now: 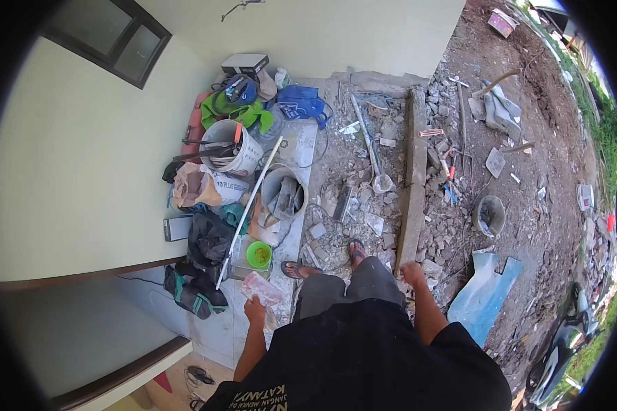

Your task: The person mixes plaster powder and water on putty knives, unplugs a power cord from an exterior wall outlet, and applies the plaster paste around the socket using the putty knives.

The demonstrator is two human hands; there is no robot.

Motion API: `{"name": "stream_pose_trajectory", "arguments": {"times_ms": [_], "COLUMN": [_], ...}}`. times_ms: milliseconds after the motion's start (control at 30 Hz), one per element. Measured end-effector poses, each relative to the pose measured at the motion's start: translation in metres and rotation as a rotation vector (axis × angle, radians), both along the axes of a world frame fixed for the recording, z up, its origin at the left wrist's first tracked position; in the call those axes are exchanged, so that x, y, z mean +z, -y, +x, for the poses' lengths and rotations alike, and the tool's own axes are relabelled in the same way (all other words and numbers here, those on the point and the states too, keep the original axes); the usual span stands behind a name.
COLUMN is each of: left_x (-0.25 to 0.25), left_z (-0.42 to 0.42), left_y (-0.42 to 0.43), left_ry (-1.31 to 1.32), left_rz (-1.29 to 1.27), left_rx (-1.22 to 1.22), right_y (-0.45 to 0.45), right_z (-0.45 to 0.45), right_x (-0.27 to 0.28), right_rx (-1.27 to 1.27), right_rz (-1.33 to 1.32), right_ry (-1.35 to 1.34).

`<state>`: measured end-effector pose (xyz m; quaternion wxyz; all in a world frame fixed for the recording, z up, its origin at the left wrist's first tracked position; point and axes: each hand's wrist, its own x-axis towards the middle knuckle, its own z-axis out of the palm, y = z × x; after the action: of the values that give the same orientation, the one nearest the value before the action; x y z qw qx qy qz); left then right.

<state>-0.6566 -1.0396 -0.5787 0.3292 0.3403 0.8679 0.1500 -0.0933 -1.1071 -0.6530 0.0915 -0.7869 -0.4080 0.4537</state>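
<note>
My left hand is closed on the near edge of a flat, rectangular, pinkish-white smeared piece; its exact kind is unclear. It is held out over the pale tiled strip. Just beyond it sits a bright green bowl with something yellowish inside. On the other side, my right hand hangs with curled fingers near the end of a long concrete kerb. Whether anything is in those fingers I cannot make out. Both sandalled feet stand between the hands, one on the tile edge, one on rubble.
A white pole leans across the clutter, beside a bucket of rubble and a bucket of tools. Broken concrete covers the ground ahead, with a shovel on it. At right lie a blue sheet and another bucket.
</note>
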Motion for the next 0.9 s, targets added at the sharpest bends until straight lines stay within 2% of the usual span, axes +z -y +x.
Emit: {"name": "stream_pose_trajectory", "arguments": {"times_ms": [67,100,200,233,267,300,333,400,433,467,533,600,633,667,733,867,900], "left_x": [0.009,0.016,0.047,0.054,0.065,0.096,0.094,0.085,0.102,0.133,0.161,0.169,0.173,0.173,0.172,0.178,0.18], "left_z": [0.006,0.011,0.036,0.044,0.055,0.077,0.086,0.098,0.113,0.136,0.162,0.176,0.181,0.183,0.186,0.208,0.211], "left_y": [0.001,-0.002,-0.027,-0.038,-0.051,-0.068,-0.08,-0.097,-0.108,-0.119,-0.13,-0.136,-0.138,-0.138,-0.137,-0.132,-0.137], "left_ry": [-0.085,-0.087,0.061,0.198,0.335,0.417,0.42,0.733,0.731,0.808,0.879,1.043,1.039,1.037,1.142,1.23,1.26], "left_rz": [0.002,0.014,0.092,0.078,0.063,0.069,0.078,0.123,0.13,0.125,0.128,0.106,0.1,0.104,0.039,0.156,0.185], "left_rx": [-0.021,-0.007,-0.014,-0.048,-0.085,-0.143,-0.139,-0.27,-0.265,-0.332,-0.395,-0.454,-0.449,-0.446,-0.292,-0.124,0.001], "right_y": [-0.017,-0.033,-0.079,-0.097,-0.117,-0.136,-0.156,-0.187,-0.198,-0.209,-0.223,-0.226,-0.227,-0.227,-0.226,-0.213,-0.205], "right_z": [0.003,-0.001,-0.022,-0.029,-0.038,-0.049,-0.063,-0.092,-0.106,-0.117,-0.135,-0.15,-0.155,-0.159,-0.163,-0.154,-0.153], "right_x": [-0.001,0.022,0.059,0.07,0.082,0.096,0.117,0.161,0.178,0.191,0.208,0.198,0.192,0.208,0.259,0.235,0.231], "right_rx": [0.165,0.215,0.141,0.194,0.172,0.149,0.105,0.029,0.0,0.01,-0.123,-0.155,-0.194,-0.188,-0.378,-0.295,-0.173], "right_rz": [0.104,0.121,0.163,0.195,0.193,0.188,0.164,0.176,0.213,0.215,0.113,0.15,0.184,0.183,0.229,0.218,0.228], "right_ry": [0.002,0.055,0.092,0.066,-0.007,-0.079,-0.209,-0.48,-0.622,-0.626,-1.075,-1.082,-1.085,-1.088,-1.286,-1.188,-1.076]}}
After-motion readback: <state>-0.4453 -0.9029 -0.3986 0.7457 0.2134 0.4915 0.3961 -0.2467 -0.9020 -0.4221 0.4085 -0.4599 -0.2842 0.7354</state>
